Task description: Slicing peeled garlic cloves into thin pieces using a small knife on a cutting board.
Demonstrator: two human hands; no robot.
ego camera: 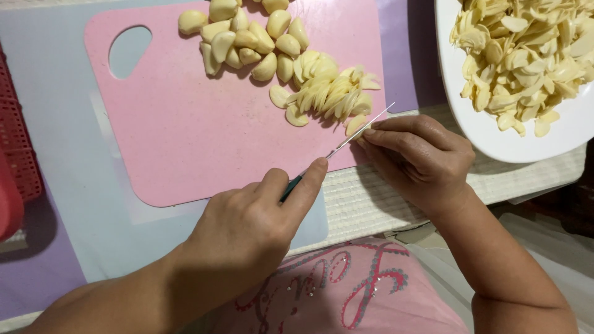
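Pink cutting board (185, 142) holds roughly fifteen whole garlic cloves (247, 37) far, sliced pile right. Left hand (247, 229) is curled tight round one knife (346, 139); right hand (421, 161) fingertips pinch one garlic piece (355, 125) at the near right edge.

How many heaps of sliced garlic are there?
2. One heap of slices lies on the pink cutting board beside the whole cloves; the other fills the white plate, partly cropped.

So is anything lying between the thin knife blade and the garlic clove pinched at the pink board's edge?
Nothing visible does: the thin knife blade held by the left hand rests right against the garlic clove under the right hand fingertips.
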